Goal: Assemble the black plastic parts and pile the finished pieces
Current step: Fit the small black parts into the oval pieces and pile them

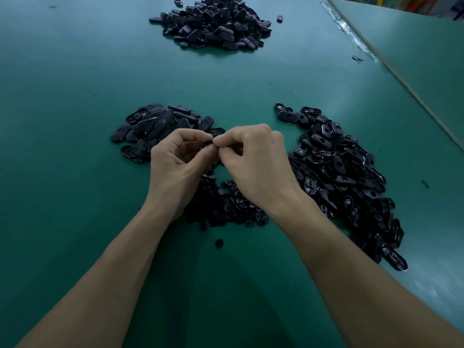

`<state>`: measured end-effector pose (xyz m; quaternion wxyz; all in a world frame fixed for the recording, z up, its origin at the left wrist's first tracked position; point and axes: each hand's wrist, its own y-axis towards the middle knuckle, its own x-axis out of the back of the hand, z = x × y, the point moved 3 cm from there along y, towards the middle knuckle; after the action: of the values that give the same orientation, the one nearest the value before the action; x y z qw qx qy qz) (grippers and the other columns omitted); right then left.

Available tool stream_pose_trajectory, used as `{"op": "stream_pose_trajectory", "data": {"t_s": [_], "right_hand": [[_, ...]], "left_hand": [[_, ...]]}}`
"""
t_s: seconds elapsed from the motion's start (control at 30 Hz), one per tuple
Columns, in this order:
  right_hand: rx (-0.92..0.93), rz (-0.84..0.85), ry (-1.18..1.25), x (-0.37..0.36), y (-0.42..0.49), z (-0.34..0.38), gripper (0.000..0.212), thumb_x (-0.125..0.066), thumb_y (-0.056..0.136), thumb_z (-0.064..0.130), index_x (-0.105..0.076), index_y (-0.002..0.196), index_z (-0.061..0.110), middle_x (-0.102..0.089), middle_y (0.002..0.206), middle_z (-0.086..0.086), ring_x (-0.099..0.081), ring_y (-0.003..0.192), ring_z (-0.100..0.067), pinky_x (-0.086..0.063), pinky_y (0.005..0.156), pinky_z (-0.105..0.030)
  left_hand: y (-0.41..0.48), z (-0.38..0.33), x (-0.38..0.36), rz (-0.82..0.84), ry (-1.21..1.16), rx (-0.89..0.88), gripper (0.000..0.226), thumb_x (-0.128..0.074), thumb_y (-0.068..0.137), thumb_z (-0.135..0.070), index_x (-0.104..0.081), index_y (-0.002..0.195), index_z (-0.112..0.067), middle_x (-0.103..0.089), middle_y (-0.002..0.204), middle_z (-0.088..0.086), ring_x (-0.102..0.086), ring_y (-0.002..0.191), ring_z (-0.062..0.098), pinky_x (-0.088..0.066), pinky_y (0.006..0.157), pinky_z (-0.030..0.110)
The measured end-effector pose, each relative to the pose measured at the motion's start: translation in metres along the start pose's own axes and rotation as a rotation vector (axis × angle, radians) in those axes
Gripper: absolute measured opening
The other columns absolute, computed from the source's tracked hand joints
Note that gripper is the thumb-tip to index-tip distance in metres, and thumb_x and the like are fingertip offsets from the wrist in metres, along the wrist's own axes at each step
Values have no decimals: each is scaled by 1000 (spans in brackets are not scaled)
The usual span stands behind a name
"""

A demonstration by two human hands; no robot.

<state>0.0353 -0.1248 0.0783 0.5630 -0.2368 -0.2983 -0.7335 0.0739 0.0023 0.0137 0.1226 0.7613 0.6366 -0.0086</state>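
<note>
My left hand (179, 156) and my right hand (253, 156) meet at the middle of the green table, fingertips pinching a small black plastic part (209, 143) that is mostly hidden between them. Behind my left hand lies a heap of black oval pieces (160, 124). To the right spreads a long heap of black oval shells (346, 177), many lying hollow side up. Under my wrists sits a heap of small round black parts (231, 204). A big pile of black oval pieces (213, 21) lies at the far end of the table.
The green table (62, 121) has a taped seam (351, 33) and an edge running diagonally at the right. One loose round part (219, 243) lies near me. Single stray black pieces lie at the far right (280, 18) and near the right edge (424, 183).
</note>
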Motion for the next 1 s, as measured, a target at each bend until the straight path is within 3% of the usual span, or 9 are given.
{"op": "stream_pose_trajectory", "data": {"t_s": [0.07,0.17,0.33,0.43,0.6,0.83,1.0], "right_hand": [[-9,10,35,0,1,-1,20,-65,89,6,-80,99,16,-75,84,3,-66,74,-1,-49,67,-7],[-32,23,76,3,3,-6,20,-68,87,6,-81,94,20,-68,74,14,-60,64,8,-42,61,-2],[-56,91,65,9,9,-15,27,-72,89,16,-73,112,29,-69,94,8,-66,80,0,-50,72,-7],[-46,127,76,12,13,-17,20,-74,88,15,-76,106,22,-74,89,10,-68,83,3,-53,81,-11],[-51,152,96,15,17,-20,7,-78,85,19,-77,92,21,-73,79,9,-68,74,3,-56,76,-18],[-41,152,52,14,16,-18,4,-75,85,17,-74,86,21,-70,74,10,-64,67,5,-48,60,-7],[-35,101,26,13,13,-14,3,-75,82,17,-74,84,18,-70,71,8,-64,70,1,-50,59,-10]], "left_hand": [[0,1,0,-9,5,2,14,-72,86,-6,-67,96,-14,-75,88,1,-70,81,12,-55,74,22],[0,1,0,0,13,4,19,-72,88,0,-66,96,-16,-74,90,6,-69,83,14,-56,78,26],[1,1,-2,26,12,9,23,-71,88,2,-66,95,-20,-73,77,-8,-66,73,5,-52,70,17],[0,0,-2,41,-8,19,23,-70,88,2,-66,96,-19,-74,76,-7,-66,70,4,-51,68,15],[0,0,-1,44,-39,31,22,-73,87,0,-68,99,-17,-75,81,-2,-69,74,10,-54,71,19],[-1,-1,-4,54,-21,52,22,-73,84,2,-71,98,-15,-77,83,-5,-72,77,7,-55,74,17],[-2,-3,-3,51,-22,61,20,-74,82,-2,-71,99,-13,-77,82,-6,-72,76,7,-57,75,20]]}}
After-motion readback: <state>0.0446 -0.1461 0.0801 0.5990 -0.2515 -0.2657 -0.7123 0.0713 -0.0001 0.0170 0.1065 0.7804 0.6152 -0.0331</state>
